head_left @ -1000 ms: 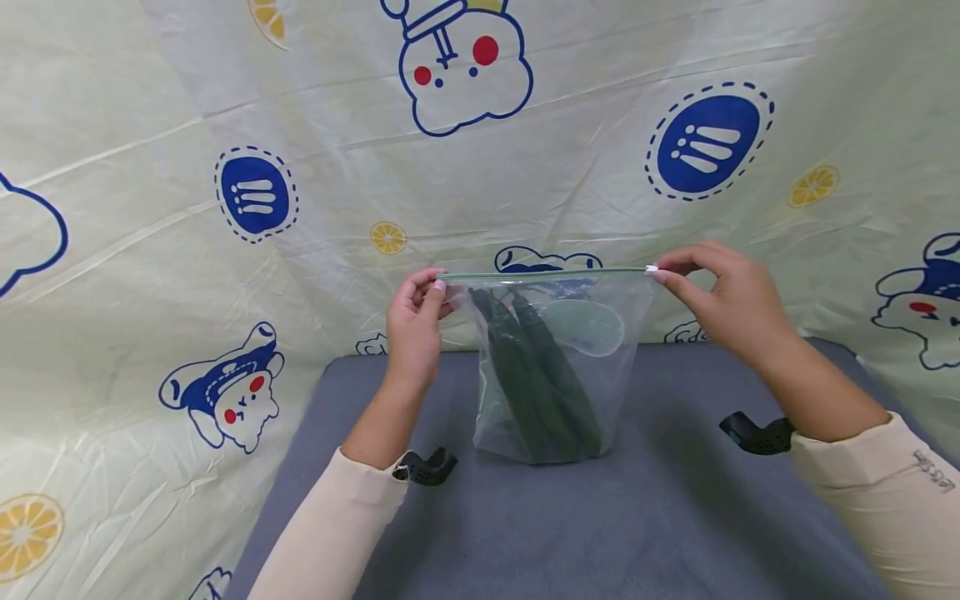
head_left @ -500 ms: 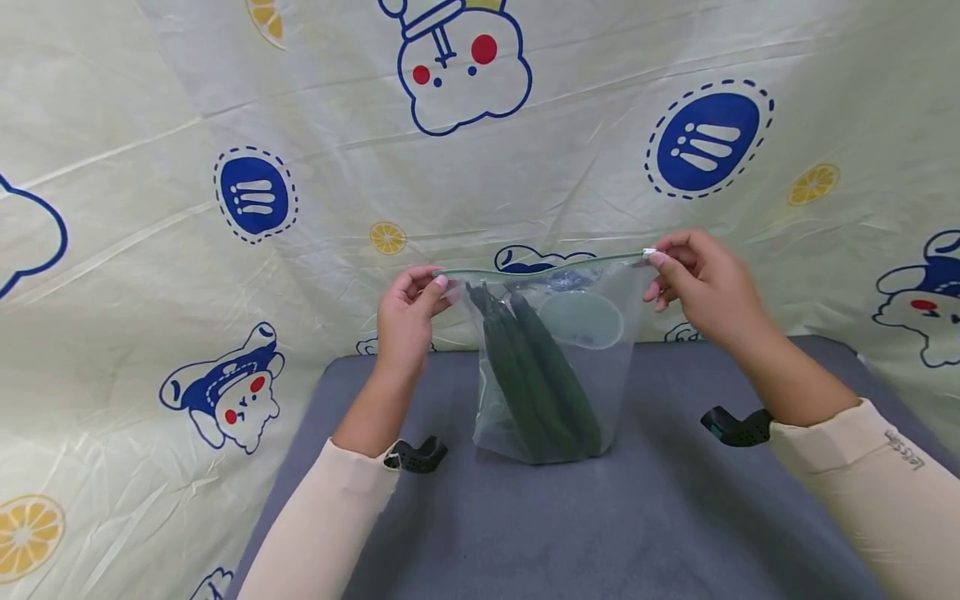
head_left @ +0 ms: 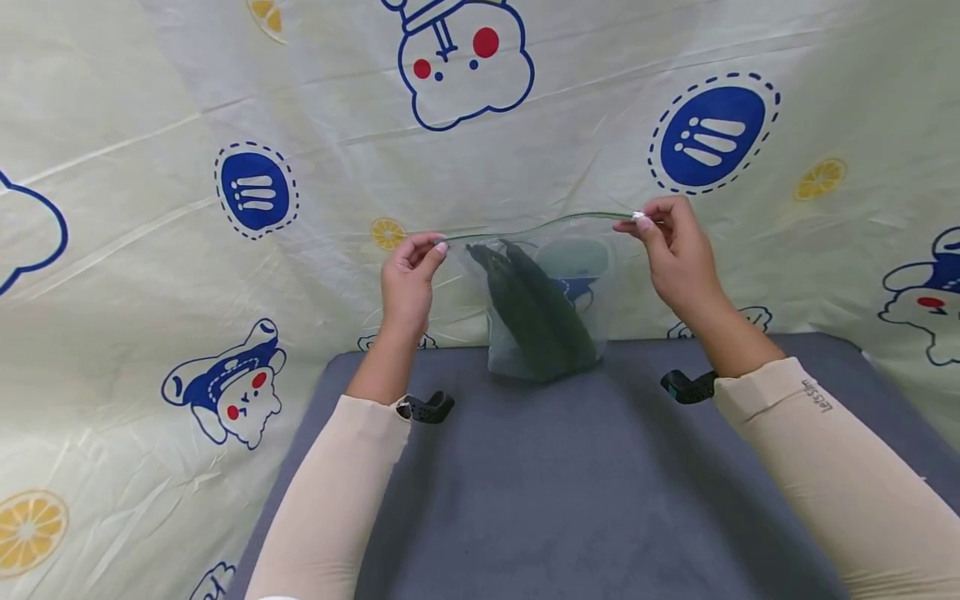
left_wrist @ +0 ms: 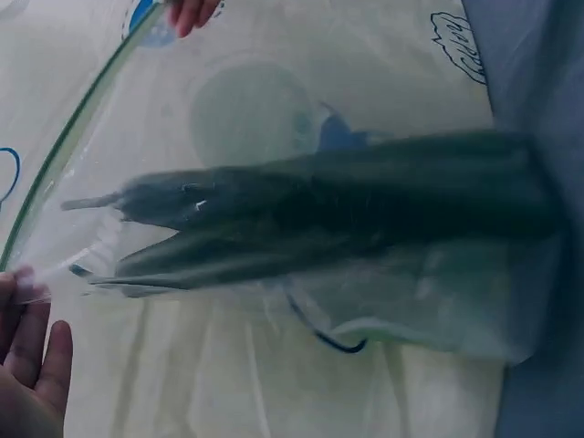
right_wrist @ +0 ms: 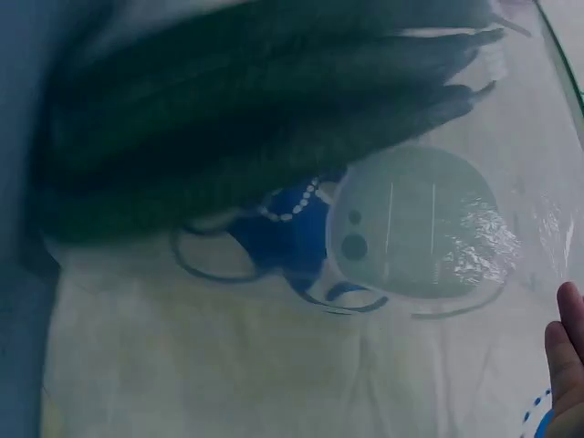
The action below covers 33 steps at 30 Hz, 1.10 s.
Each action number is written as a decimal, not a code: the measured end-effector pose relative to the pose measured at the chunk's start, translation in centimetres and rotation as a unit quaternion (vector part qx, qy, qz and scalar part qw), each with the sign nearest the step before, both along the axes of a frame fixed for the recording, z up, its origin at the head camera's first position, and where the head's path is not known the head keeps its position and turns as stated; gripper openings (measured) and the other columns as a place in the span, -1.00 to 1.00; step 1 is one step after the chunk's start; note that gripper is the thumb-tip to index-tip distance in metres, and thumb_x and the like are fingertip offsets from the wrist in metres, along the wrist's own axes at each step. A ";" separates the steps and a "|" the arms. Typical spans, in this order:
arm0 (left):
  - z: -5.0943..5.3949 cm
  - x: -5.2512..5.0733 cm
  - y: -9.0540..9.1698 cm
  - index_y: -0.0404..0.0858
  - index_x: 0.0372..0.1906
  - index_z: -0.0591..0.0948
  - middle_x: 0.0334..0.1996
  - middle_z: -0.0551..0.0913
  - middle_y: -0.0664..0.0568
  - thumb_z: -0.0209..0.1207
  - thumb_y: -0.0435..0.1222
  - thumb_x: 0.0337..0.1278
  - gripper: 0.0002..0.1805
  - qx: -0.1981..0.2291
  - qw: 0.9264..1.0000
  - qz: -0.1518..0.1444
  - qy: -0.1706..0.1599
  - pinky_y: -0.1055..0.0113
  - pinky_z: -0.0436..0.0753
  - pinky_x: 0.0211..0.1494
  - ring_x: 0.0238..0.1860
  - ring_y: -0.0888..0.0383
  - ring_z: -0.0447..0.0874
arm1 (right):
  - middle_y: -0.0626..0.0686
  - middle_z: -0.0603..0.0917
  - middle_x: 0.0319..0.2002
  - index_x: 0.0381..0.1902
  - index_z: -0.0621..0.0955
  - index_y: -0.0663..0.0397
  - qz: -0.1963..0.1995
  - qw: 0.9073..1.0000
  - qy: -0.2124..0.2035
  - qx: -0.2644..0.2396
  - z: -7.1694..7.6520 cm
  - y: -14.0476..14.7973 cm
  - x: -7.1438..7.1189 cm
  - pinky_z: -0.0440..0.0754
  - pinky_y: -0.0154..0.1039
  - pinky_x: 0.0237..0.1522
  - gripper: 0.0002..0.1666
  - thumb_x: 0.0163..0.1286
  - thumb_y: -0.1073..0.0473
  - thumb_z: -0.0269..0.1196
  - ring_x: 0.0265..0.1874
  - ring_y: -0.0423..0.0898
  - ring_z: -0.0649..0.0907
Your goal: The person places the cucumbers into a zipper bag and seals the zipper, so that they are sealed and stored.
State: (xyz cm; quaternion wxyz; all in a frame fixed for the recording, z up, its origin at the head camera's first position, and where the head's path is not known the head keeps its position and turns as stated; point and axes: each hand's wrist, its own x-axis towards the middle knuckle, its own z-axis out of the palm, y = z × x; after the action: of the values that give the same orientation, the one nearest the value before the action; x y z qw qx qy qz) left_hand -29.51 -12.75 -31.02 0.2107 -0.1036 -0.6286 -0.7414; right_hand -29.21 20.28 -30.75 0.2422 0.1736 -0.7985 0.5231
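Note:
A clear zip bag [head_left: 504, 343] hangs between my hands, with several long dark green cucumbers [head_left: 536, 312] inside. Its green zip strip [head_left: 592, 214] bends upward toward the right. My left hand [head_left: 407, 279] pinches the strip's left end between thumb and fingers. At the other end, my right hand [head_left: 678, 258] pinches the corner by the white slider [head_left: 637, 216]. A pale green oval [right_wrist: 420, 224] is printed on the bag. Thin stems of the cucumbers [left_wrist: 319, 201] point to the zip in the left wrist view. Whether the bag's bottom touches the table cannot be told.
A grey cloth-covered table [head_left: 540, 483] lies below. Behind it, a pale sheet [head_left: 322, 100] with blue cartoon prints and orange slices rises close to the bag. Black wrist mounts [head_left: 431, 408] stick out from both sleeves.
Both hands have moved up and away with the bag, the right one also leftward. The bag's bottom has shifted toward the table's far edge. The zip strip went from straight to curved.

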 end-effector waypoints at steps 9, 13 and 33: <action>-3.0 1.7 -0.3 -0.40 -0.10 0.64 -0.38 0.69 0.15 0.21 -0.49 0.30 -0.88 0.007 0.997 -0.069 -0.026 0.36 0.75 -0.01 -0.26 0.24 0.74 | -0.13 0.59 -0.08 0.12 0.39 0.16 0.020 1.000 0.001 0.012 -2.9 1.8 3.3 0.46 -0.60 0.23 -0.74 0.62 0.12 -0.01 0.01 -0.45 0.66; -4.6 3.7 -1.0 -0.37 -0.11 0.63 -0.38 0.72 0.17 0.17 -0.49 0.33 -0.89 -0.028 0.991 -0.121 -0.058 0.38 0.75 -0.06 -0.29 0.27 0.76 | -0.07 0.60 -0.14 0.09 0.37 0.34 0.049 0.999 0.014 0.012 -4.3 2.7 5.8 0.49 -0.61 0.10 -0.76 0.61 0.26 -0.02 -0.07 -0.40 0.70; -17.1 11.9 -4.2 -0.39 -0.10 0.69 -0.22 0.71 -0.30 0.27 -0.35 0.28 -0.81 -0.280 0.898 -0.288 -0.180 0.23 0.69 -0.03 -0.21 0.12 0.70 | -0.16 0.73 -0.24 -0.09 0.56 -0.13 0.104 0.976 -0.111 0.155 -16.4 3.5 15.3 0.64 -0.38 -0.26 -0.84 0.49 0.27 0.20 -0.24 -0.32 0.70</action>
State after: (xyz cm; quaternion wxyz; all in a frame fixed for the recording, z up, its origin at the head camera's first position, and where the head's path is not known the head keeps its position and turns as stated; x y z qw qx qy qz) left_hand -17.58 -16.94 -48.15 -0.1664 -0.2001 -0.7801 -0.5690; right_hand -13.92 23.78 -47.19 0.0666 0.2318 -0.8696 0.4308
